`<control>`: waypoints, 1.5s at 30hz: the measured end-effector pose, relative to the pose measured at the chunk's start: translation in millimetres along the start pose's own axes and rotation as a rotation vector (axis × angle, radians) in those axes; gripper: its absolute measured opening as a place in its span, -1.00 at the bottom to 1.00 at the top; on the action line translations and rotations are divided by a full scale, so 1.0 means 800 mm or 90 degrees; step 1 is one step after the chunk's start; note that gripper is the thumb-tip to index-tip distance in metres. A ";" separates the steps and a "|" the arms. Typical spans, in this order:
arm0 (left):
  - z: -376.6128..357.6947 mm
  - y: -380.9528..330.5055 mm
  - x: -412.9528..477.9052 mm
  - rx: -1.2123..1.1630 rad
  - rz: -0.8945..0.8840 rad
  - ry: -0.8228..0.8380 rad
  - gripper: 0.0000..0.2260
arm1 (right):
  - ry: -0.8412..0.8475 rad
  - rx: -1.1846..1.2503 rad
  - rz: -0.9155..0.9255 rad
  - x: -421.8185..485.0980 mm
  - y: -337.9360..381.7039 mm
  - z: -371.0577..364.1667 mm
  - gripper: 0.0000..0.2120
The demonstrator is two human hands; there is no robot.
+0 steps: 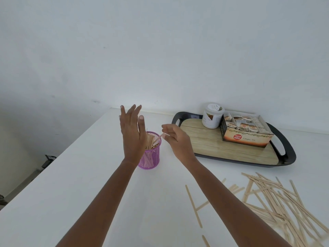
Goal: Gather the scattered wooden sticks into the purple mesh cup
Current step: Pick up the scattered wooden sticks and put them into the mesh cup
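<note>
the purple mesh cup [151, 157] stands upright on the white bench [85, 179], already holding a bundle of sticks [149, 139] that lean against its rim. one stick [158, 139] slants into the mouth from the right, and the right hand [175, 139] pinches its upper end between thumb and fingertip with the other fingers curled in, probably to steer it down among the rest.

the left hand [131, 132] is held flat and spread, fingers pointing up, on the near left side of the cup and partly covering it. it grips nothing, and whether it touches the mesh i cannot tell. it looks placed as a guard so the light cup does not tip or slide as sticks go in.

most of the work remains, i judge: the scattered wooden sticks [277, 198] lie in a loose crossed pile near the right edge, well apart from the cup, with a few strays closer in.

behind the pile a dark-rimmed tray [286, 148] carries a ginger tea box [247, 138] and a white tub [211, 116].
</note>
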State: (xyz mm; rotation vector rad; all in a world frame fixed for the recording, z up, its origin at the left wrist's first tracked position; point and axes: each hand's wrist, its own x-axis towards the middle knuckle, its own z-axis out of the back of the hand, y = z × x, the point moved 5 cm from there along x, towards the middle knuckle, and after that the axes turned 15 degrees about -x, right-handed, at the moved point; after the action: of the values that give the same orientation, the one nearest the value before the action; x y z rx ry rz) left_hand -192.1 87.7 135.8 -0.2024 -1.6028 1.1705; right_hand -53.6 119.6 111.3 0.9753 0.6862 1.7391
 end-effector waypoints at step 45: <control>-0.218 -0.051 -0.264 0.228 0.188 0.904 -0.12 | 0.145 -0.556 -0.360 -0.175 -0.226 0.234 -0.40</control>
State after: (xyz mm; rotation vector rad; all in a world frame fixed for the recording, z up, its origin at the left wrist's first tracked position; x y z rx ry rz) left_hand 51.2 30.0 16.8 -0.8269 -0.1154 1.0571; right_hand 220.0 53.8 21.6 -0.0291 0.2335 1.4094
